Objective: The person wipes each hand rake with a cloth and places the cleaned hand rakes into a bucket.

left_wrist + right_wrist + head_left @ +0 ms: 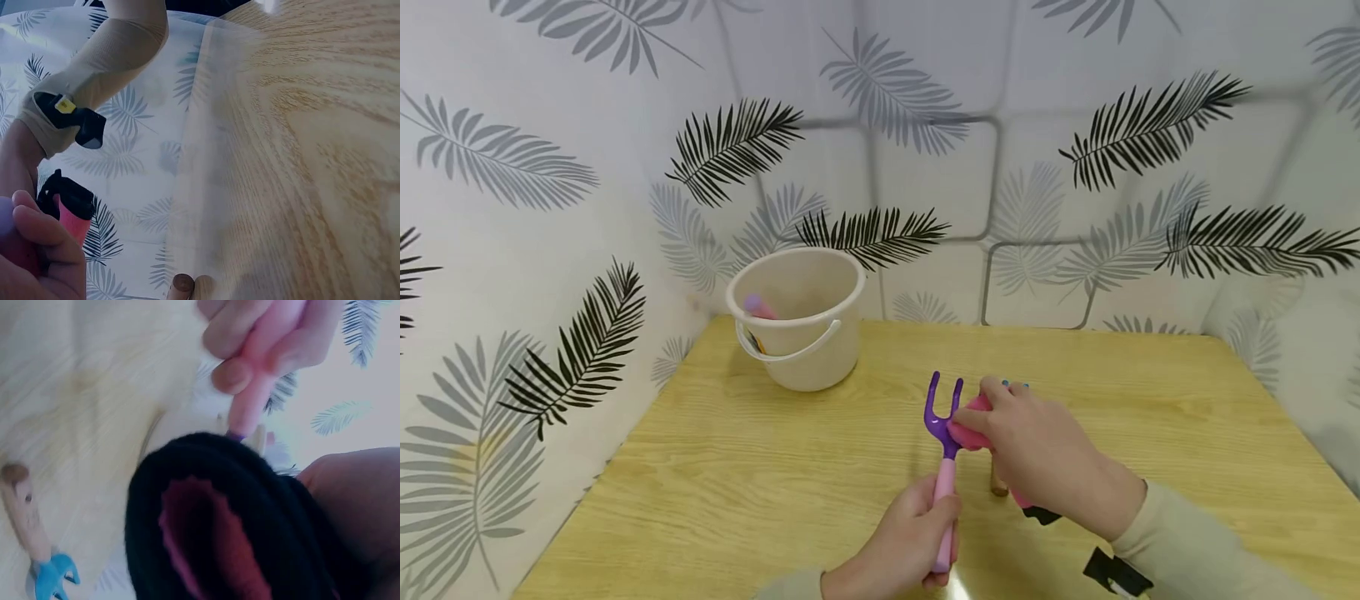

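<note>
My left hand (910,533) grips the pink handle of a small garden fork (946,479) with purple tines that point away from me. In my right hand (1037,442) is a pink glove (972,429), its front end against the fork's purple neck. The glove's black cuff (206,453) gapes in the right wrist view, showing the pink inside. Beneath the right hand lies a second small tool with a wooden handle (26,515) and a blue head (53,575), mostly hidden in the head view.
A white bucket (812,354) with a carrying handle stands at the table's back left, a pink and purple item (758,307) inside it. Leaf-patterned sheeting (925,183) hangs along the back and sides of the wooden table (737,492).
</note>
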A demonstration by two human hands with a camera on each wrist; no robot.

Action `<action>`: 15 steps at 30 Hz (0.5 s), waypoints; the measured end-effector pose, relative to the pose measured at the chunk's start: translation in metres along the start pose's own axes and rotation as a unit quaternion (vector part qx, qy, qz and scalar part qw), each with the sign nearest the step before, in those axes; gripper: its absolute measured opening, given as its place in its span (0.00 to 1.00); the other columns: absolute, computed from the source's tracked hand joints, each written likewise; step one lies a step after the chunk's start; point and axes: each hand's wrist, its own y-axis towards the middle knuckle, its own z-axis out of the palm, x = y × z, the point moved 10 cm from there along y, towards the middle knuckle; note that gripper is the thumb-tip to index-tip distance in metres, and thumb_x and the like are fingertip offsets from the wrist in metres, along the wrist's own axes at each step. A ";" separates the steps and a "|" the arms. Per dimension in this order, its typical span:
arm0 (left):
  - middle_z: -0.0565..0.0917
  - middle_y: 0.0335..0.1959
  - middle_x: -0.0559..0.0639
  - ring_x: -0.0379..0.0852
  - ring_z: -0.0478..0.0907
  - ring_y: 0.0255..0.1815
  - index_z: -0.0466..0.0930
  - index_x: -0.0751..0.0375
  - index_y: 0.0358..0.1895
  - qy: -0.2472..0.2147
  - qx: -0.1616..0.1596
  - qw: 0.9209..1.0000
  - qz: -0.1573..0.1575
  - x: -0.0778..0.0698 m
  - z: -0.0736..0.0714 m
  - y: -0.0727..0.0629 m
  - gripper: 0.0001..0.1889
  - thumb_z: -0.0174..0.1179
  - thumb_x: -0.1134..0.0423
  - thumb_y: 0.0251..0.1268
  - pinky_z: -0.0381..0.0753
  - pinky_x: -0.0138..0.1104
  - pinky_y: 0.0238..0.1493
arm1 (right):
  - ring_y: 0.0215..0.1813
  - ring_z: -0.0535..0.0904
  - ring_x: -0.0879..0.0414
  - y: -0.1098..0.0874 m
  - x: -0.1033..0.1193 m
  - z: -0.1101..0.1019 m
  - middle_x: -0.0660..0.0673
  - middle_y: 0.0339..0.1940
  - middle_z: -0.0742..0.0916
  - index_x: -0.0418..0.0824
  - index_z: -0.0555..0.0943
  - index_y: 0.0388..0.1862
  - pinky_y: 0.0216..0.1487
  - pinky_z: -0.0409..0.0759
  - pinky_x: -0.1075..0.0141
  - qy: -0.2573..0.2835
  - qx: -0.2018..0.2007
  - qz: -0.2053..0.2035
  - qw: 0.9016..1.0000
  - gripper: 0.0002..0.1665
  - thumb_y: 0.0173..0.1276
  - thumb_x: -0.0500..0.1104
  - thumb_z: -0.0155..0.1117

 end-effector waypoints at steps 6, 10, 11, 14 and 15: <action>0.74 0.16 0.48 0.41 0.68 0.09 0.71 0.62 0.43 0.002 0.005 1.000 -0.004 0.001 0.000 0.000 0.11 0.48 0.57 0.77 0.66 0.29 0.08 | 0.34 0.77 0.46 0.002 -0.011 0.004 0.43 0.39 0.78 0.52 0.87 0.48 0.12 0.71 0.67 -0.023 -0.018 0.019 0.999 0.29 0.45 0.31 0.74; 0.74 0.15 0.49 0.42 0.68 0.08 0.71 0.62 0.42 -0.002 0.000 1.000 0.005 0.000 -0.001 -0.001 0.11 0.49 0.57 0.77 0.67 0.29 0.07 | 0.29 0.73 0.50 -0.001 -0.015 0.000 0.45 0.35 0.77 0.53 0.86 0.45 0.13 0.70 0.67 -0.015 -0.028 0.025 0.999 0.27 0.45 0.32 0.74; 0.74 0.15 0.49 0.42 0.68 0.08 0.71 0.62 0.41 -0.002 -0.003 1.000 0.010 0.000 -0.002 -0.001 0.11 0.49 0.57 0.77 0.66 0.29 0.07 | 0.28 0.72 0.51 -0.003 -0.014 0.000 0.45 0.35 0.76 0.54 0.86 0.45 0.13 0.69 0.68 -0.006 -0.027 0.024 0.999 0.27 0.46 0.31 0.73; 0.74 0.14 0.48 0.40 0.68 0.08 0.71 0.62 0.38 -0.002 -0.010 1.000 0.020 -0.001 -0.004 -0.001 0.11 0.48 0.58 0.77 0.66 0.28 0.07 | 0.27 0.70 0.55 -0.008 -0.008 -0.003 0.47 0.35 0.77 0.56 0.87 0.44 0.15 0.67 0.70 0.021 -0.025 0.018 0.999 0.26 0.48 0.31 0.72; 0.74 0.14 0.48 0.40 0.67 0.07 0.71 0.62 0.37 -0.002 -0.010 1.000 0.024 -0.002 -0.005 -0.001 0.11 0.48 0.58 0.76 0.66 0.28 0.07 | 0.27 0.70 0.55 -0.009 -0.007 -0.003 0.47 0.35 0.77 0.56 0.87 0.44 0.15 0.66 0.71 0.025 -0.023 0.017 0.999 0.27 0.48 0.30 0.71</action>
